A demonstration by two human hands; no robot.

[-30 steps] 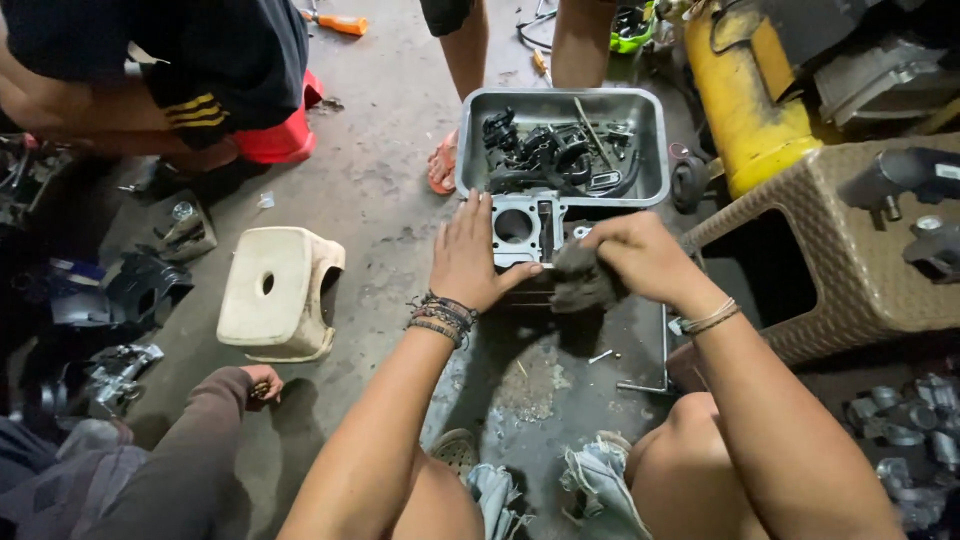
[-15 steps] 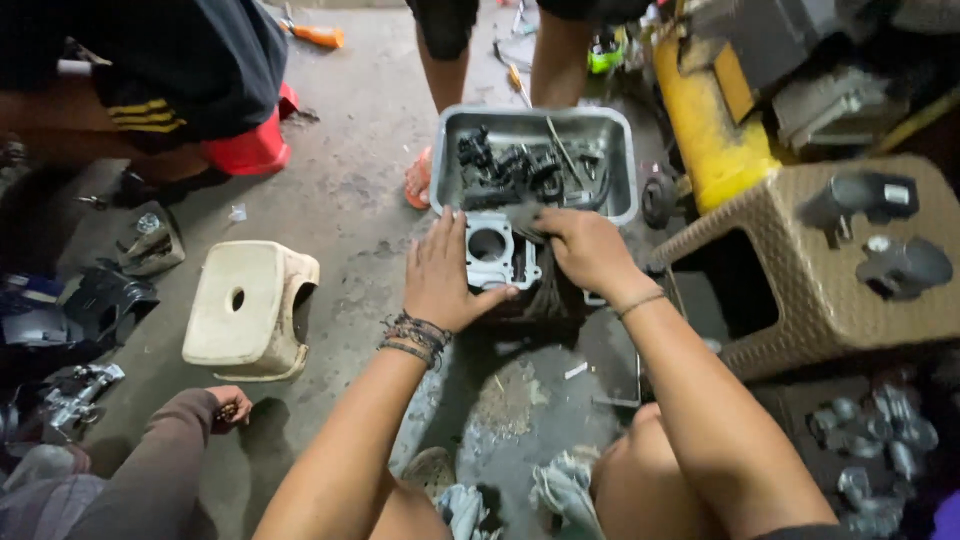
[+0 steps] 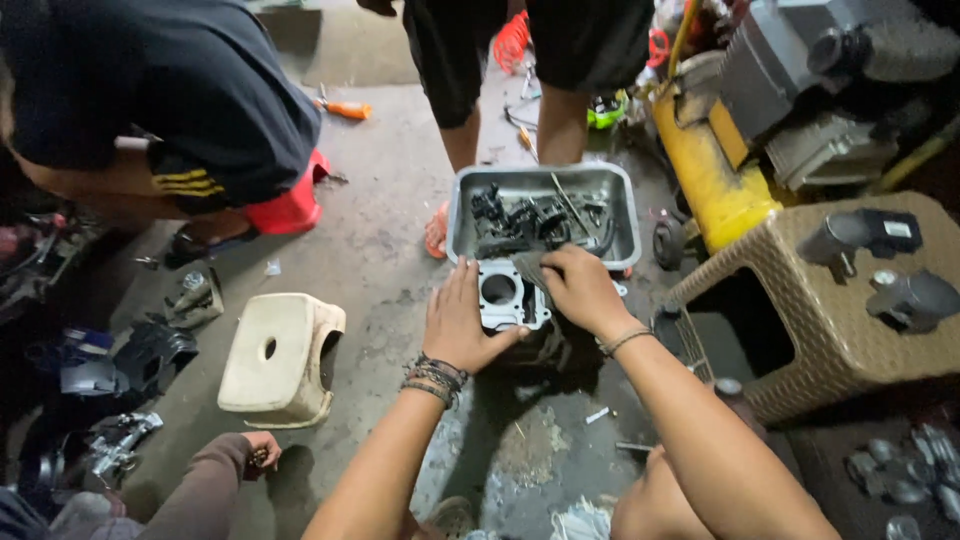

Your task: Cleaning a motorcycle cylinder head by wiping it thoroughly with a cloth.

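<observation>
On a stained concrete floor [image 3: 380,250], a grey engine cylinder block [image 3: 505,297] stands just in front of a metal tray [image 3: 462,215] of dark parts. The left hand [image 3: 458,322] lies flat and open against the block's left side, and the right hand [image 3: 580,288] presses a dark rag [image 3: 532,268] on its top.

Dull cast-metal cylinder [image 3: 505,298], greasy rag [image 3: 535,268], matt steel tray [image 3: 625,215], rough stained concrete floor [image 3: 385,260], woven wicker stool [image 3: 830,320].
</observation>
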